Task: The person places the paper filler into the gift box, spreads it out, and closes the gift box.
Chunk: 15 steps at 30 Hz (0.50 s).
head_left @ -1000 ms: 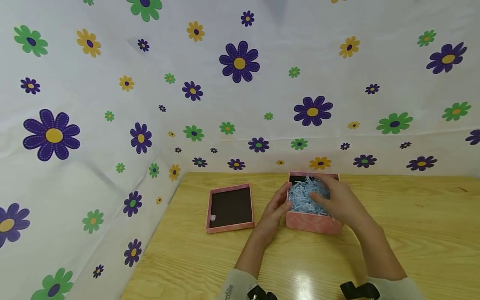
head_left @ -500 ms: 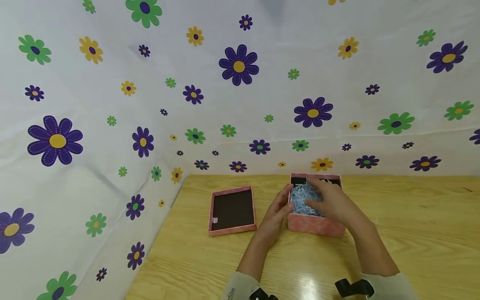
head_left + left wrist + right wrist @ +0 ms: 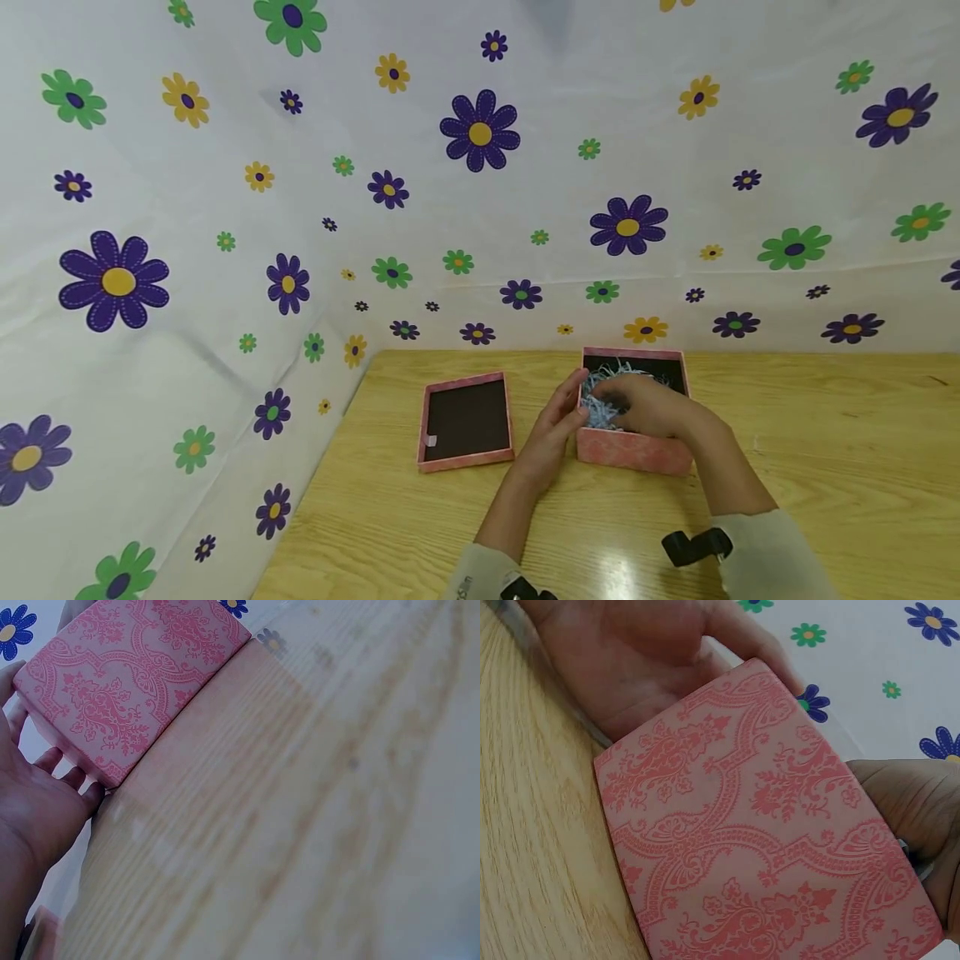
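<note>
Your pink patterned gift box (image 3: 632, 448) sits open on the wooden table (image 3: 825, 467), near its back edge, and its lid (image 3: 465, 421) lies upturned just to the left, dark inside facing up and apart from the box. The work in hand looks like bedding the filler: the pale blue shredded paper (image 3: 600, 408) is already inside the box, bunched toward the left half, while the dark bottom shows bare along the back and right. Your right hand (image 3: 647, 406) reaches down into the box and lies over the shreds, fingers bent onto them; whether it pinches any or merely presses cannot be told from here. Your left hand (image 3: 551, 429) rests flat against the box's left wall, fingers straight and steadying it, as the left wrist view (image 3: 45, 802) confirms. So the filling is in but, by the look of it, unevenly spread; evening it out seems unfinished, and the lid is not yet on.
</note>
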{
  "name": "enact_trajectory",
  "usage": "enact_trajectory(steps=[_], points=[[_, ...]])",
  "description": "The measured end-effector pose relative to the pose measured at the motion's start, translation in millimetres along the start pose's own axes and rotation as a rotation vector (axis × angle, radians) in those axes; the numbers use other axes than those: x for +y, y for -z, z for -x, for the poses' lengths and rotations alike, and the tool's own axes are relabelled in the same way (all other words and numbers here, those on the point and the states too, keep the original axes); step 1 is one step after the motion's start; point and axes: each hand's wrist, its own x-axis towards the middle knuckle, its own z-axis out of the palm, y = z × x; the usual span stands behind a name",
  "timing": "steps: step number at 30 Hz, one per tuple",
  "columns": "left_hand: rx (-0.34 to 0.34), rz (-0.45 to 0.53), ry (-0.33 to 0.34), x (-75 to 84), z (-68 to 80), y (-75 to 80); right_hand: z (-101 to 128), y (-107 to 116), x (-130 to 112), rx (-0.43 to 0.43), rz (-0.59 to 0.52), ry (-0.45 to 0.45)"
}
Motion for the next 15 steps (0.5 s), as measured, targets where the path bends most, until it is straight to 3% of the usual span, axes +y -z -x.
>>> enact_trajectory(steps=[4, 9, 15], points=[[-0.002, 0.003, 0.006, -1.9, 0.0, -1.3, -2.1, 0.2, 2.8, -0.015, 0.028, 0.012], [-0.009, 0.001, 0.007, -1.9, -1.5, -3.0, 5.1, 12.7, 0.0, 0.031, 0.043, 0.073], [-0.009, -0.007, 0.007, 0.9, -2.0, -1.1, 16.9, 37.6, -2.2, 0.089, -0.036, 0.133]])
